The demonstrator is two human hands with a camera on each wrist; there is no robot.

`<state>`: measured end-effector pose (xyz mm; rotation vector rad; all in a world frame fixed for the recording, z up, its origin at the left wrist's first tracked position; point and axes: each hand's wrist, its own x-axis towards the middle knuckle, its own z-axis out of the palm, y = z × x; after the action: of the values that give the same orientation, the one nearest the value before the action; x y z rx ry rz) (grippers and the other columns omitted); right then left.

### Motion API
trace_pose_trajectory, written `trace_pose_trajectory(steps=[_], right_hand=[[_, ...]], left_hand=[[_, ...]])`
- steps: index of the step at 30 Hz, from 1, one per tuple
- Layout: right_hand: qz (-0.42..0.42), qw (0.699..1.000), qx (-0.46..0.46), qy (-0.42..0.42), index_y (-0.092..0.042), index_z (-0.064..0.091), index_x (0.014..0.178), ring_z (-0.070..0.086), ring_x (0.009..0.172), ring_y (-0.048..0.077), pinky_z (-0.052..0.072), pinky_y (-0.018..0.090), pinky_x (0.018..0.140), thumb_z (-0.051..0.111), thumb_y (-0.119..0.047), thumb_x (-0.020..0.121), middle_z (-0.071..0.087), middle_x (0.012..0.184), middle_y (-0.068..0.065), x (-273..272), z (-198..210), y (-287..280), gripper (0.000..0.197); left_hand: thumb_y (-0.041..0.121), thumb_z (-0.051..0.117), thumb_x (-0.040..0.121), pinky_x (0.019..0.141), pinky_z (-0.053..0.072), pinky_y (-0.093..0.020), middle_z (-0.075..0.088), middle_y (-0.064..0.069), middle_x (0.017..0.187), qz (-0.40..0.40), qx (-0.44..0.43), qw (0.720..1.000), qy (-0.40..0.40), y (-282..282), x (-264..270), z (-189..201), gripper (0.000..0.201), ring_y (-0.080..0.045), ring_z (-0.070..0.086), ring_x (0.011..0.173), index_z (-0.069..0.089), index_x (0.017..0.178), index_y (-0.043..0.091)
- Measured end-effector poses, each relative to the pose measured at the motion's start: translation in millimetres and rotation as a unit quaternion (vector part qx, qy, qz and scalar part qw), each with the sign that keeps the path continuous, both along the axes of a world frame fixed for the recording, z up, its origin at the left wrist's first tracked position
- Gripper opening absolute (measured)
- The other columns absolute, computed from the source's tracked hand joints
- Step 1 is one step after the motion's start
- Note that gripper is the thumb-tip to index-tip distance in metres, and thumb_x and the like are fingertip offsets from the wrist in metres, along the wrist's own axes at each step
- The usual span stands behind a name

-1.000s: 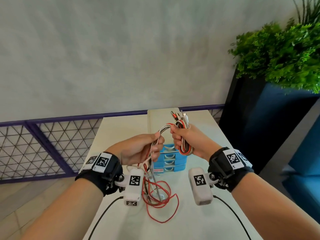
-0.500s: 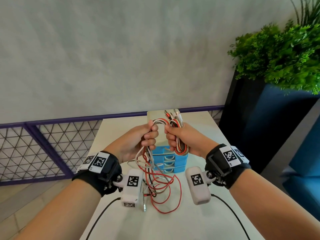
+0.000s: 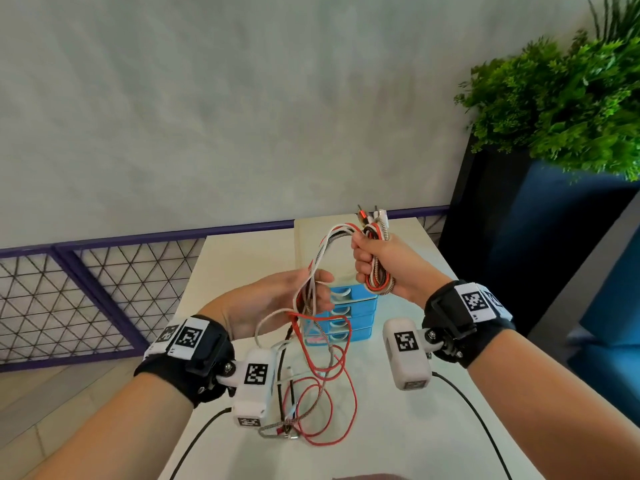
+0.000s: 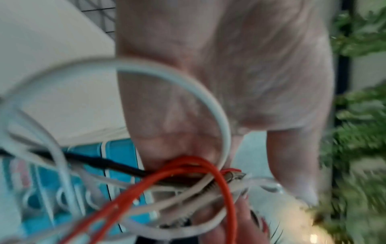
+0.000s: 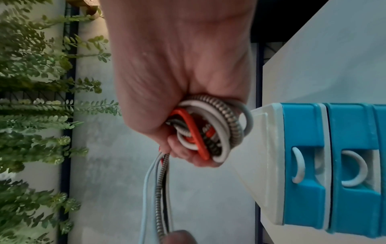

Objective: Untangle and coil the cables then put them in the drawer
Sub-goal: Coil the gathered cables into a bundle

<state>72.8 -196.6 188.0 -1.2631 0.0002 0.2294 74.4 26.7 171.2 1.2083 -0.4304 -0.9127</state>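
Observation:
My right hand [image 3: 372, 268] grips a coiled bundle of cables [image 3: 380, 284], red, white, black and braided, above the table; its plugs stick up past my knuckles. In the right wrist view the coil [image 5: 208, 132] sits inside my closed fingers [image 5: 181, 150]. From it the strands arc left and down through my left hand [image 3: 298, 296], whose thumb and fingers curl loosely round them [image 4: 194, 180]. The loose tails [image 3: 323, 389] hang in tangled loops down to the table. The blue drawer unit [image 3: 356, 317] stands behind the strands with all its drawers shut.
The white table [image 3: 242, 265] runs to a grey wall with a purple mesh fence [image 3: 86, 296] on the left. A dark planter [image 3: 502, 254] with a green plant [image 3: 561, 105] stands on the right. Black wrist-camera leads trail off both forearms.
My left hand has slid down and left along the strands, away from my right hand. The right hand has stayed high with the coil, and the loose loops have swung under the left wrist.

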Motion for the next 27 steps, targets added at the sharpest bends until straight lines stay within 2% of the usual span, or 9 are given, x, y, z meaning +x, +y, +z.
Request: trace_pose_trajectory(steps=[4,6,10,13,17,21,24,26,27], right_hand=[[-0.047,0.999,0.003,-0.002,-0.014,0.05,0.079,0.044,0.043,0.009,0.045,0.024,0.048,0.049,-0.023,0.1,0.041,0.054,-0.004,5.4,2.6,-5.6,0.022],[-0.059,0.998,0.0,0.0,-0.014,0.051,0.079,0.045,0.043,0.008,0.045,0.024,0.048,0.05,-0.024,0.099,0.042,0.054,-0.004,7.5,1.0,-8.2,0.022],[-0.101,0.995,0.021,0.014,-0.015,0.048,0.077,0.044,0.042,0.007,0.044,0.022,0.045,0.047,-0.023,0.1,0.041,0.053,-0.005,10.1,-1.0,-15.7,0.024],[-0.127,0.991,0.048,0.019,-0.015,0.047,0.076,0.042,0.041,0.007,0.043,0.022,0.045,0.045,-0.022,0.101,0.041,0.049,-0.006,12.0,2.6,-22.8,0.026],[-0.14,0.988,0.062,0.019,-0.015,0.049,0.077,0.042,0.042,0.007,0.043,0.023,0.047,0.046,-0.023,0.101,0.041,0.049,-0.006,14.0,8.0,-28.3,0.025],[-0.125,0.991,0.043,0.015,-0.015,0.05,0.079,0.043,0.043,0.008,0.044,0.023,0.047,0.046,-0.023,0.101,0.042,0.05,-0.006,13.9,5.9,-22.2,0.024],[-0.099,0.995,0.015,0.015,-0.014,0.05,0.079,0.044,0.043,0.008,0.043,0.023,0.048,0.048,-0.024,0.1,0.042,0.052,-0.005,12.8,4.9,-14.1,0.023],[-0.089,0.996,0.002,0.012,-0.015,0.05,0.079,0.044,0.043,0.008,0.043,0.023,0.048,0.049,-0.025,0.1,0.042,0.052,-0.005,13.9,4.5,-10.0,0.023],[-0.091,0.996,-0.003,0.012,-0.015,0.05,0.079,0.044,0.043,0.008,0.043,0.024,0.049,0.049,-0.025,0.1,0.043,0.051,-0.005,15.1,4.2,-8.8,0.023]], left_hand=[[0.018,0.056,0.093,0.088,0.046,-0.015,0.064,0.002,0.123,-0.024,0.248,0.94,-0.234,1.0,1.0,-8.5,0.033,-0.007,0.061,0.111,0.054,0.126,0.014],[0.023,0.05,0.097,0.091,0.047,-0.019,0.066,0.006,0.112,0.016,0.301,0.907,-0.292,5.3,4.2,-20.1,0.021,-0.011,0.061,0.102,0.062,0.113,0.017],[0.02,0.04,0.1,0.07,0.041,-0.021,0.06,-0.01,0.091,0.106,0.244,0.938,-0.222,19.9,10.2,-41.3,0.031,-0.02,0.051,0.078,0.061,0.11,-0.001],[0.029,0.035,0.101,0.083,0.047,-0.027,0.073,-0.001,0.102,0.148,0.288,0.934,-0.149,43.5,11.9,-51.5,0.033,-0.016,0.066,0.094,0.061,0.113,0.012],[0.034,0.03,0.102,0.091,0.043,-0.035,0.072,-0.003,0.11,0.175,0.345,0.92,-0.06,75.7,9.1,-72.1,0.036,-0.021,0.066,0.104,0.058,0.112,0.014],[0.037,0.04,0.099,0.082,0.044,-0.031,0.073,-0.001,0.1,0.15,0.406,0.894,-0.118,83.6,4.9,-78.1,0.035,-0.016,0.068,0.092,0.062,0.104,0.011],[0.011,0.056,0.092,0.074,0.044,-0.029,0.071,-0.01,0.092,0.188,0.399,0.86,-0.256,81.9,8.7,-73.5,0.012,-0.018,0.064,0.083,0.065,0.087,0.017],[-0.004,0.055,0.086,0.078,0.043,-0.028,0.071,-0.004,0.089,0.207,0.379,0.846,-0.312,74.8,9.7,-64.6,0.031,-0.022,0.063,0.087,0.064,0.071,0.021],[-0.009,0.052,0.083,0.082,0.043,-0.028,0.071,-0.001,0.086,0.219,0.35,0.861,-0.297,69.2,8.2,-59.2,0.038,-0.02,0.064,0.09,0.062,0.063,0.021]])
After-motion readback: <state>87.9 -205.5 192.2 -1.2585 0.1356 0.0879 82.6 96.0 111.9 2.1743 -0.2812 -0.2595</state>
